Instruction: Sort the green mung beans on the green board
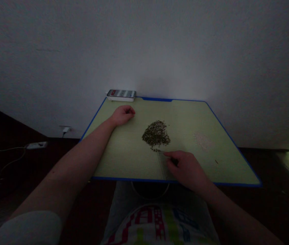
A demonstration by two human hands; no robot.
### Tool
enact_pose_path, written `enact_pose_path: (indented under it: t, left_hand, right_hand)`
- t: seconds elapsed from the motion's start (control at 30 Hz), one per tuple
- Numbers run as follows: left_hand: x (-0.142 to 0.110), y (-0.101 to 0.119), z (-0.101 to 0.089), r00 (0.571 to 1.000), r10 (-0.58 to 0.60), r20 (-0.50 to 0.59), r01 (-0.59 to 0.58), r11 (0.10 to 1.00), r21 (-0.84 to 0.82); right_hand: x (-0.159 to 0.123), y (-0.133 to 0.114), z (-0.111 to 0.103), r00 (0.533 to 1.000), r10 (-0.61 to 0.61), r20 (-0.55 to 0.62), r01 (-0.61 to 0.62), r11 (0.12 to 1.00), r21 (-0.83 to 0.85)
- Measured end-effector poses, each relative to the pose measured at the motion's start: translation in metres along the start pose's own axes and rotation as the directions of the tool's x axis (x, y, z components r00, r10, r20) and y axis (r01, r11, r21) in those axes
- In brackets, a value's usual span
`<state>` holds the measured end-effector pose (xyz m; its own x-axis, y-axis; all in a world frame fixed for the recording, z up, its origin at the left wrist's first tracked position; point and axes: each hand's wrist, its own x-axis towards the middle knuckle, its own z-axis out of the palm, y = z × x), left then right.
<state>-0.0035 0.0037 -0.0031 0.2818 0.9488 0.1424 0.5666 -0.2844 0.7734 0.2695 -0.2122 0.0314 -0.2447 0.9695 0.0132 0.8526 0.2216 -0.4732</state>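
here, gripping thin tool in right hand beside dark grains heaped on table; with left hand loosely curled, cannot tell if gripping; below, round container, too dark inside.

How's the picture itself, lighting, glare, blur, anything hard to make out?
Head view: dim, the wall grainy, the floor nearly black, no strong glare; head view: the dark pile reads as separate bits, but the pale pile barely stands out from the tabletop; head view: the thin object at the right hand is too faint to identify.
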Motion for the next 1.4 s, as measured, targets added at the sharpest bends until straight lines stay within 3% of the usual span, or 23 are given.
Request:
enact_pose_path:
  t: [0.13, 0.27, 0.57, 0.83, 1.13, 1.27, 1.33, 1.4]
  left_hand:
    - [0.001, -0.002, 0.000, 1.000, 0.004, 0.002, -0.004, 1.000, -0.010]
    - [0.001, -0.001, 0.001, 1.000, 0.001, 0.001, -0.001, 1.000, -0.013]
    - [-0.002, 0.003, 0.000, 1.000, 0.005, -0.010, -0.005, 1.000, -0.004]
    - [0.000, -0.002, 0.000, 0.999, 0.026, -0.022, -0.026, 0.999, 0.019]
    - [0.000, -0.001, 0.001, 1.000, -0.004, -0.014, 0.004, 1.000, -0.013]
    - [-0.001, 0.002, 0.001, 1.000, -0.003, -0.016, 0.003, 1.000, 0.005]
    - [-0.001, 0.002, 0.000, 1.000, 0.006, -0.015, -0.006, 1.000, 0.004]
    - [-0.001, 0.002, 0.000, 1.000, 0.013, -0.015, -0.013, 1.000, 0.004]
  right_hand:
    - [-0.008, 0.006, 0.000, 0.999, 0.014, -0.029, -0.013, 0.999, 0.043]
    - [-0.011, 0.008, 0.004, 0.998, -0.053, -0.038, 0.055, 0.995, 0.081]
    - [-0.004, 0.011, 0.005, 0.995, -0.059, -0.077, 0.060, 0.998, 0.019]
    - [-0.006, 0.043, -0.019, 0.989, 0.106, -0.104, -0.110, 0.994, -0.028]
    - [-0.006, 0.101, -0.052, 0.927, 0.296, -0.228, -0.322, 0.943, -0.084]
    - [-0.008, 0.096, -0.063, 0.943, 0.225, -0.245, -0.220, 0.974, 0.045]
    - [-0.008, 0.081, -0.067, 0.953, 0.153, -0.260, -0.128, 0.985, 0.112]
    - [-0.008, 0.063, -0.069, 0.965, 0.054, -0.255, -0.042, 0.998, 0.055]
